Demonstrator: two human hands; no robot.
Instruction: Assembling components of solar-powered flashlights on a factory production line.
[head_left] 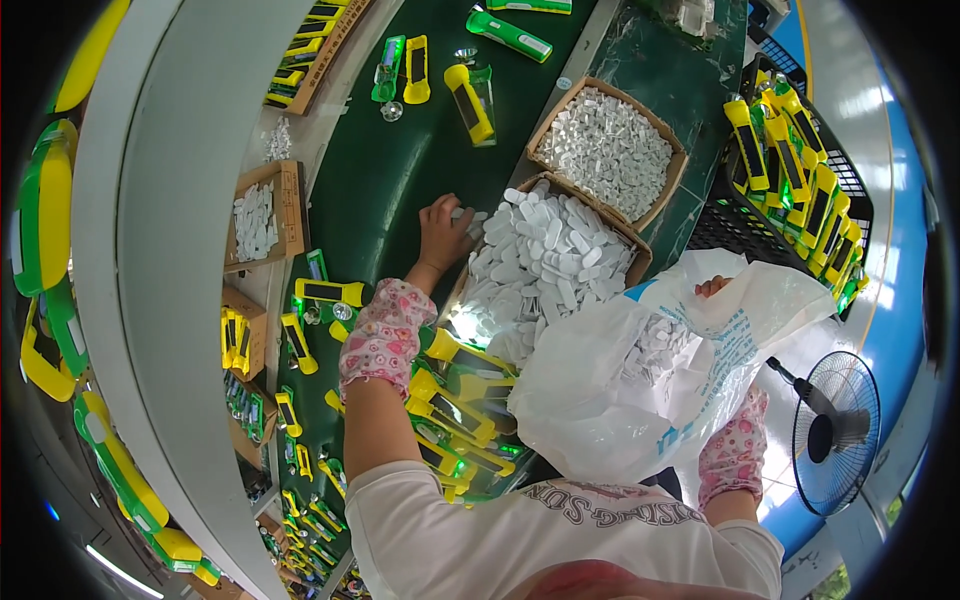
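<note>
My left hand (445, 237) is at the left rim of a cardboard box heaped with flat white oval plastic pieces (545, 255). Its fingers are curled around a few of these pieces at the edge of the heap. On the right, my right hand (713, 287) grips the rim of a large translucent plastic bag (590, 400), mostly hidden behind its film. Small white parts (660, 345) show inside the bag's mouth. The bag stands against the near side of the box, in front of my body.
A second box of smaller white parts (610, 150) adjoins the first. Yellow-green flashlights (470, 100) lie along the green conveyor belt (370, 170); more fill a black basket (735, 215) at right. A black fan (838, 432) stands near my right arm.
</note>
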